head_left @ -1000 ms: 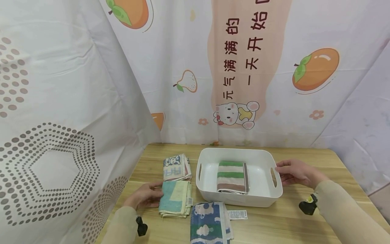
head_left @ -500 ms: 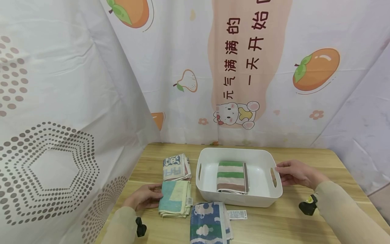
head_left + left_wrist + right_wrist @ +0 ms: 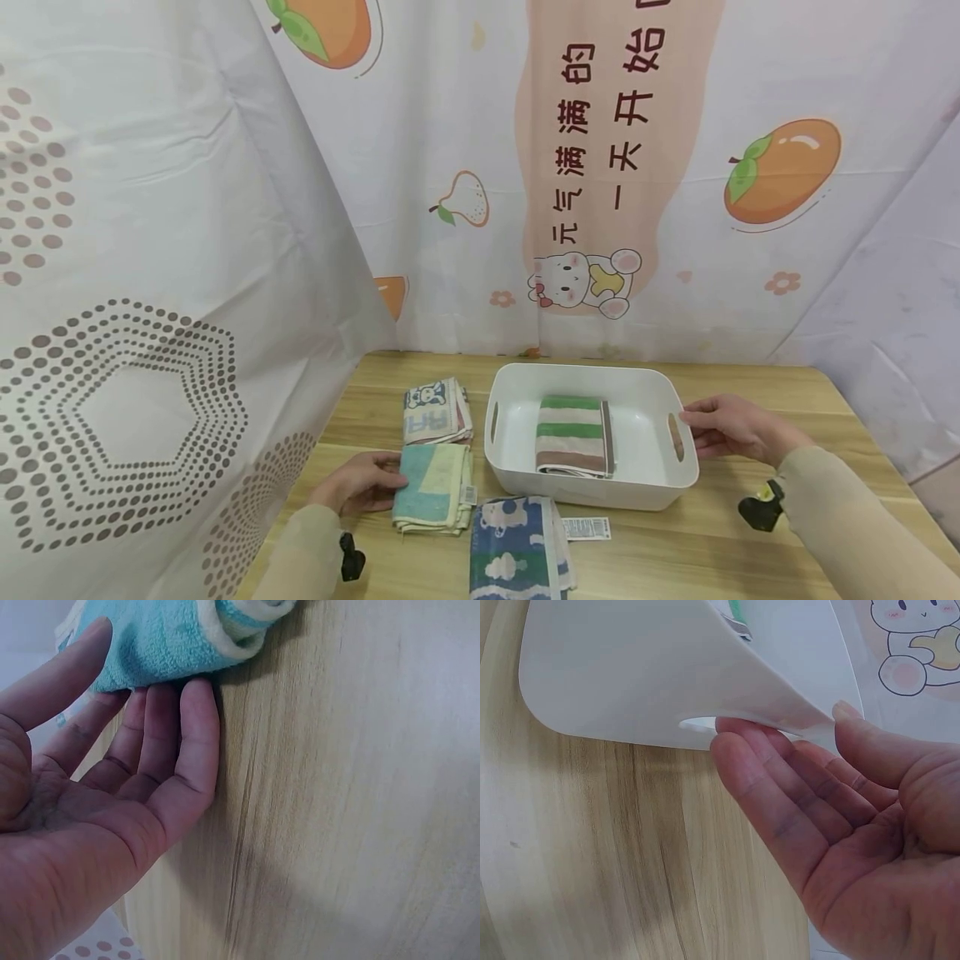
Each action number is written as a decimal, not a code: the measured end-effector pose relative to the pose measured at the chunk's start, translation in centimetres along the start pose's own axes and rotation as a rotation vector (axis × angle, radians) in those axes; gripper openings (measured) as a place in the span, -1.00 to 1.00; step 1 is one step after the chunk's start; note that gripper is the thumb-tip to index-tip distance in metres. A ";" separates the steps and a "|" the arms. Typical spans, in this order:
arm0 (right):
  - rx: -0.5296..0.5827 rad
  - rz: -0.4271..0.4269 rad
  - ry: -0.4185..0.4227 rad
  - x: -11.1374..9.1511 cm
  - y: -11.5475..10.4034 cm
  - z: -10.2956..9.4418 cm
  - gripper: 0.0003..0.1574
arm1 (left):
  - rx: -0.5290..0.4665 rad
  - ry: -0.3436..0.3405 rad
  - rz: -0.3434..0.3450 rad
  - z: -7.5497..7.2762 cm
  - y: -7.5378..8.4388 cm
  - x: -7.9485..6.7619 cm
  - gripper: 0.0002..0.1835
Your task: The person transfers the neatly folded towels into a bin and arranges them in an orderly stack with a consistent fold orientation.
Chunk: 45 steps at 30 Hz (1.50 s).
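My left hand point(image 3: 362, 482) is at the left edge of a folded teal and yellow towel point(image 3: 432, 486) on the table. In the left wrist view the thumb lies over the towel point(image 3: 154, 645) and the other fingertips are tucked at its lower edge. My right hand point(image 3: 738, 429) holds the right end of a white plastic basket point(image 3: 592, 493) by its handle slot. The right wrist view has the thumb at the rim and the fingers against the outer wall. Inside the basket lies a folded towel point(image 3: 573, 435) with green, white and brown stripes.
A folded towel with a blue cartoon print point(image 3: 435, 412) lies behind the teal one. Nearer the front is a blue patterned towel point(image 3: 513, 546) with a white tag point(image 3: 587, 528). A printed curtain point(image 3: 450, 100) hangs behind the wooden table point(image 3: 750, 533).
The head view has shifted slightly. Both hands, the basket and the towels keep their places.
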State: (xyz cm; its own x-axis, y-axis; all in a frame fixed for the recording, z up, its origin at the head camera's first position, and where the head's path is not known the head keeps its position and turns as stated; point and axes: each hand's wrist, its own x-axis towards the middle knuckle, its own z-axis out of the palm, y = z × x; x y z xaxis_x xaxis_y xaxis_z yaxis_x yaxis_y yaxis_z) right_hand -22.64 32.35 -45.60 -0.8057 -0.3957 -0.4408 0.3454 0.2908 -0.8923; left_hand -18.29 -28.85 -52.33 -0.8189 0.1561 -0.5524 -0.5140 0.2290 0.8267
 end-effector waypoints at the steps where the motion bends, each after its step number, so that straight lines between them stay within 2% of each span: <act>1: -0.001 -0.001 0.000 0.0 0.0 0.0 -0.36 | 0.007 0.002 0.003 0.1 0.0 0.0 -0.22; 7: -0.002 0.001 0.004 -0.1 0.0 0.1 -0.35 | 0.037 0.016 0.012 0.6 0.2 -0.2 -0.26; 16: 0.005 -0.015 -0.023 0.0 0.1 0.0 -0.41 | 0.077 0.082 0.007 1.1 0.2 -0.1 -0.26; 22: 0.013 -0.023 -0.028 0.0 0.2 -0.1 -0.45 | 0.085 0.081 0.025 1.1 0.2 0.0 -0.28; 28: 0.014 -0.023 -0.026 0.0 0.2 0.0 -0.45 | 0.109 0.088 0.025 1.3 0.3 -0.2 -0.36; 35: 0.014 -0.016 -0.019 0.0 0.2 0.0 -0.40 | 0.148 0.130 0.018 1.6 0.5 -0.3 -0.39; 45: 0.009 -0.020 -0.017 0.0 0.2 0.1 -0.40 | 0.236 0.181 0.014 2.0 0.4 0.2 -0.55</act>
State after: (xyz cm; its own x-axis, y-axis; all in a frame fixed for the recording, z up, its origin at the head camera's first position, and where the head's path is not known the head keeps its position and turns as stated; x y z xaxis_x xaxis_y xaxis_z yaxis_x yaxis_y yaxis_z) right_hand -22.55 32.33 -45.77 -0.8042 -0.4160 -0.4245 0.3337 0.2750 -0.9017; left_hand -18.11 -26.83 -52.31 -0.8684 -0.0088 -0.4957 -0.4466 0.4482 0.7744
